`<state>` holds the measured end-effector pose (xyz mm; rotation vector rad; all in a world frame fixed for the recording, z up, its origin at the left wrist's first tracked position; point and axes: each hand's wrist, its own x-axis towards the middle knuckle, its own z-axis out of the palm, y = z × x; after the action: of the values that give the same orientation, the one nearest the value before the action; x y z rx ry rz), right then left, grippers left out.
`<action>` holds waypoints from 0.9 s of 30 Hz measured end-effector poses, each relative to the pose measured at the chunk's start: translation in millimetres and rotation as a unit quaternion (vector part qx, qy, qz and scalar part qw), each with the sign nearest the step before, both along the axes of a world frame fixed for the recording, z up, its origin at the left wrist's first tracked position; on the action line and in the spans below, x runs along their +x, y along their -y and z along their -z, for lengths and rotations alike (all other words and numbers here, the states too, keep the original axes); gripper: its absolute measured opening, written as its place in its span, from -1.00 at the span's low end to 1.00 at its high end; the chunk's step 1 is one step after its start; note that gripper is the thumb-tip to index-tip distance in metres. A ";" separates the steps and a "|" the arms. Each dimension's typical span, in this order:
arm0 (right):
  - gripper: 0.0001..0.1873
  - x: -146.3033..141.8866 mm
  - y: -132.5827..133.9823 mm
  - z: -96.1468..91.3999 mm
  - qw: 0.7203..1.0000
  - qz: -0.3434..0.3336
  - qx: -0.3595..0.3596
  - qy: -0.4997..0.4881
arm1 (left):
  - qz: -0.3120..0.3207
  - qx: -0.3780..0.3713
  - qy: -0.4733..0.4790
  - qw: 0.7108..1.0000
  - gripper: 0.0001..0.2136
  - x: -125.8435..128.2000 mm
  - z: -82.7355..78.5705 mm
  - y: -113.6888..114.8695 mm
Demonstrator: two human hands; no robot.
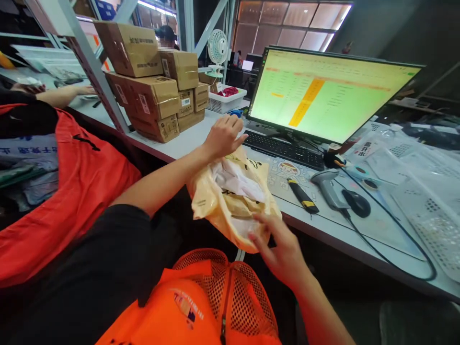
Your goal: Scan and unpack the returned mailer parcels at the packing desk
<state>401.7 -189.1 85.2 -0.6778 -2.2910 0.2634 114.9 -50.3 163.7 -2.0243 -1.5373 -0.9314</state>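
Note:
A pale yellow plastic bag [204, 196] with black print gapes at the desk's front edge, above my lap. Crumpled white wrapping [239, 179] shows inside it. My left hand [224, 135] is closed above the bag's far side, in front of the keyboard. What its fingers hold, if anything, is hidden. At the near right rim of the bag, my right hand [282, 247] has its thumb and fingers around the plastic edge.
Stacked cardboard boxes [151, 98] stand left of the monitor [330, 96]. Right of the bag lie a box cutter [302, 195], a barcode scanner [328, 189] with its cable, and a mouse [356, 203]. A red sack [89, 167] is at left; another person's arm [59, 96] is beyond.

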 end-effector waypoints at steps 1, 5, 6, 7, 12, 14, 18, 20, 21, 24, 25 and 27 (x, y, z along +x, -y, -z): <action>-0.66 1.8 -8.5 -2.5 0.999 0.018 0.000 -0.028 | 0.037 0.025 -0.020 0.999 -0.68 10.2 -1.4 19.9; -0.56 -10.0 -57.3 8.1 0.998 0.053 -0.031 -0.024 | 0.095 -0.100 -0.094 0.986 -0.75 47.9 25.0 90.1; -0.52 -17.5 -69.9 17.2 0.998 0.042 -0.052 0.000 | 0.078 -0.156 -0.104 0.979 -0.73 53.5 39.3 100.3; -0.49 -26.2 -80.7 28.0 0.996 0.036 -0.072 0.031 | 0.058 -0.215 -0.102 0.970 -0.69 57.0 55.1 107.5; -0.44 -66.6 -99.7 71.4 0.968 0.157 -0.071 0.184 | 0.012 -0.269 0.024 0.963 -0.49 68.0 124.6 137.1; -0.45 -74.0 -99.5 73.8 0.960 0.189 -0.042 0.201 | 0.055 -0.206 0.094 0.972 -0.52 82.1 144.5 159.3; -0.51 -76.9 -106.5 66.5 0.965 0.184 -0.019 0.184 | 0.146 -0.214 0.192 0.947 -0.67 114.9 191.0 194.5; -0.53 -77.8 -111.0 63.9 0.969 0.178 -0.029 0.171 | 0.103 -0.227 0.192 0.949 -0.55 123.7 217.5 195.3; -0.54 -79.0 -112.3 63.1 0.970 0.176 -0.036 0.167 | 0.079 -0.229 0.182 0.953 -0.47 125.9 229.7 191.6; -0.57 -86.6 -111.2 58.9 0.967 0.190 -0.060 0.156 | 0.049 -0.235 0.140 0.961 -0.32 128.6 254.7 170.3; -0.58 -89.9 -109.7 55.8 0.964 0.206 -0.067 0.154 | 0.043 -0.239 0.131 0.961 -0.31 128.9 257.9 161.7; -0.60 -96.7 -107.0 46.1 0.955 0.240 -0.089 0.147 | 0.017 -0.253 0.126 0.959 -0.31 129.0 257.2 145.9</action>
<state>305.0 -82.1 39.1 -1.4192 -2.3018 0.1436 243.9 -196.2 -93.4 -2.3495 -2.0545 -0.9027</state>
